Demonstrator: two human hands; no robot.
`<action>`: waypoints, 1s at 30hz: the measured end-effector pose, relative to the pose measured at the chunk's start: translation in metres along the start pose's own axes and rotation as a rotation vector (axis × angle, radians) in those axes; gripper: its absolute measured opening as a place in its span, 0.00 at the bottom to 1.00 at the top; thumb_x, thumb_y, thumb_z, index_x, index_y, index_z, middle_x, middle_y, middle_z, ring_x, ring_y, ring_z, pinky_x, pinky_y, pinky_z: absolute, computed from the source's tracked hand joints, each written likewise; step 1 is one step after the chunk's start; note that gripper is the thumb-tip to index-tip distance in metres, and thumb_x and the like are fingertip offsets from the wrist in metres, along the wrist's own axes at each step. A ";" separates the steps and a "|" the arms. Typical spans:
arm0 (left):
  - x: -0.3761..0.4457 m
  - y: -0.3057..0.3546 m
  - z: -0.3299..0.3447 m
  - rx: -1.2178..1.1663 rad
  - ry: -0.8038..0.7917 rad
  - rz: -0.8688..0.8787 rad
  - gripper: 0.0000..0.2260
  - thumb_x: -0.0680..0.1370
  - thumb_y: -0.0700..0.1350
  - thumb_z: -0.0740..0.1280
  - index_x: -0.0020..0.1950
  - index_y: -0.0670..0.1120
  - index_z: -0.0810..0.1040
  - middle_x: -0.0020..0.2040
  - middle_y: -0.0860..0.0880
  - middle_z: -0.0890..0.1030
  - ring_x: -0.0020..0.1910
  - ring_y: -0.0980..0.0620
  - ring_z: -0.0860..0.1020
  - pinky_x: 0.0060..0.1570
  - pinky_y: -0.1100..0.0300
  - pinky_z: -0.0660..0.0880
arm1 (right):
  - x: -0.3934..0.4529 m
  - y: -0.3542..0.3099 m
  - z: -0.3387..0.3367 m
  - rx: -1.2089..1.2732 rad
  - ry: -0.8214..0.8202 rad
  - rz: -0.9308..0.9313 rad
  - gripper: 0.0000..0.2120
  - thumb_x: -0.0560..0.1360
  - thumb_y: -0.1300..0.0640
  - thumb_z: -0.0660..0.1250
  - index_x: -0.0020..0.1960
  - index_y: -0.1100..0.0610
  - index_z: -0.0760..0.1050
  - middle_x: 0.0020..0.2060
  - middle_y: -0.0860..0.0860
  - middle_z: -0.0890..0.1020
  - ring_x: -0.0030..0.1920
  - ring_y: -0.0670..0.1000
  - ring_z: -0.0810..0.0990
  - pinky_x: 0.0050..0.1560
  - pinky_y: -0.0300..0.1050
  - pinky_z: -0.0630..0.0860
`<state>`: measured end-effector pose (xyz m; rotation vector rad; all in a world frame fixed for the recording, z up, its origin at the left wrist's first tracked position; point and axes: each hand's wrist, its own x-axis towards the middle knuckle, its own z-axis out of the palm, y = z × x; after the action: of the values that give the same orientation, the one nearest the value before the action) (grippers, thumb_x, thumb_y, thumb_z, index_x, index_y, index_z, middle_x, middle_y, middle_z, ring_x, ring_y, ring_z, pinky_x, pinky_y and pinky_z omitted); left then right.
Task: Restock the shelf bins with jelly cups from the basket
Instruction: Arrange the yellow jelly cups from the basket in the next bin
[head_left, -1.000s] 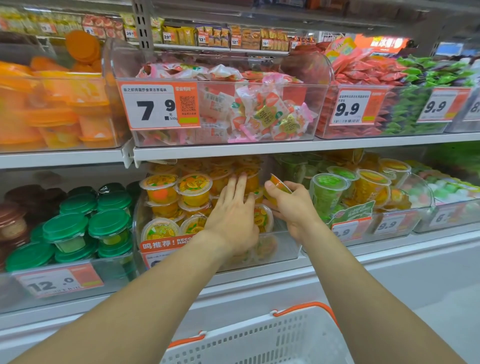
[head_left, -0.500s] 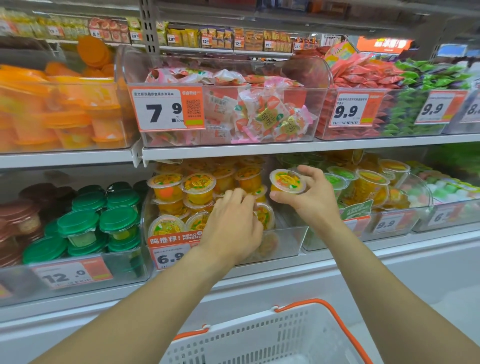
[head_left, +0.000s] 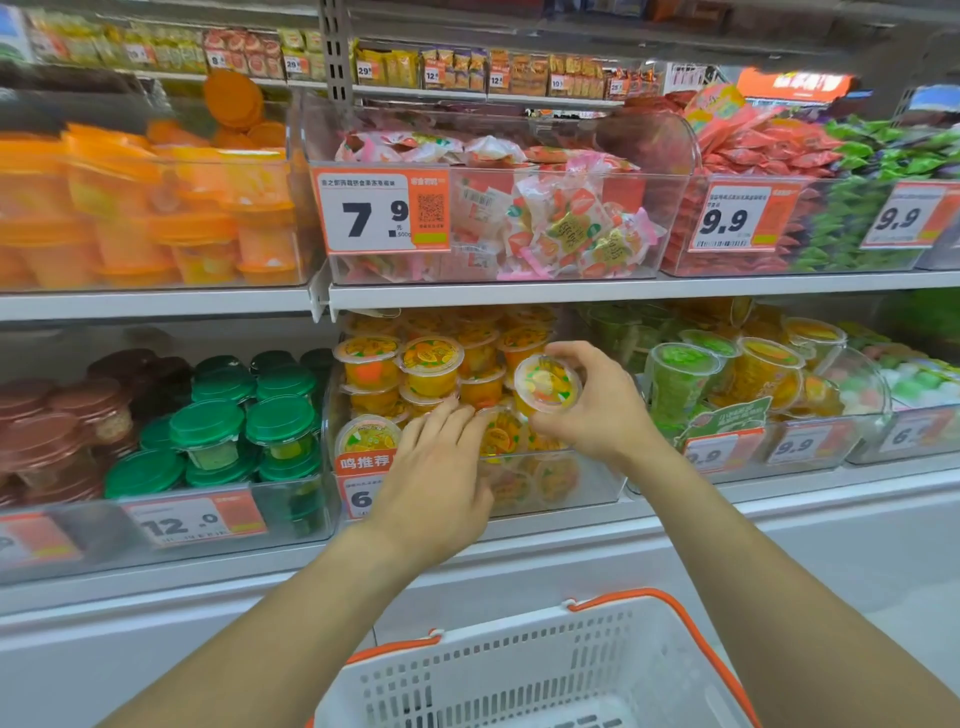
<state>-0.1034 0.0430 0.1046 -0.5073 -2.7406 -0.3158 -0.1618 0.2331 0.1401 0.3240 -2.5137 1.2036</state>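
A clear shelf bin (head_left: 592, 483) on the lower shelf holds several orange and yellow jelly cups (head_left: 431, 366). My right hand (head_left: 602, 410) grips one jelly cup (head_left: 546, 385) by its rim, lid facing me, just above the bin's right half. My left hand (head_left: 441, 467) reaches into the bin's front with straight fingers resting on the cups there. The white basket (head_left: 519, 670) with orange trim sits below, between my forearms; its inside is mostly out of view.
Green-lidded cups (head_left: 244, 431) fill the bin to the left, green and yellow cups (head_left: 680, 374) the bin to the right. The upper shelf (head_left: 571, 288) overhangs the bins and carries candy bins. A white cabinet front runs below.
My right hand has carried its jelly cup left and down toward the bin's stacked cups, turning the lid toward me. My left hand has spread its fingers over the front cups.
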 end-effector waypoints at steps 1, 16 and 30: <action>0.001 -0.001 -0.001 -0.011 0.011 -0.012 0.29 0.79 0.51 0.61 0.80 0.50 0.58 0.78 0.52 0.62 0.79 0.50 0.52 0.76 0.53 0.46 | 0.001 -0.001 0.002 -0.061 -0.001 -0.013 0.37 0.59 0.56 0.79 0.67 0.54 0.74 0.58 0.49 0.79 0.58 0.48 0.78 0.60 0.42 0.75; 0.020 0.010 0.002 -0.089 0.030 -0.101 0.25 0.80 0.48 0.60 0.78 0.48 0.63 0.72 0.51 0.69 0.74 0.50 0.60 0.75 0.51 0.49 | 0.007 0.021 -0.028 0.124 -0.018 0.104 0.10 0.72 0.69 0.74 0.46 0.55 0.81 0.41 0.55 0.83 0.37 0.52 0.80 0.35 0.41 0.82; 0.029 0.023 0.007 -0.084 0.132 -0.115 0.24 0.79 0.51 0.62 0.75 0.47 0.66 0.70 0.50 0.71 0.71 0.51 0.63 0.74 0.51 0.50 | 0.001 0.036 -0.033 0.303 -0.176 0.197 0.07 0.72 0.66 0.75 0.49 0.62 0.81 0.38 0.58 0.81 0.34 0.53 0.83 0.41 0.54 0.84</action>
<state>-0.1224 0.0752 0.1125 -0.3370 -2.6412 -0.4779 -0.1687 0.2806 0.1345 0.2692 -2.5547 1.7090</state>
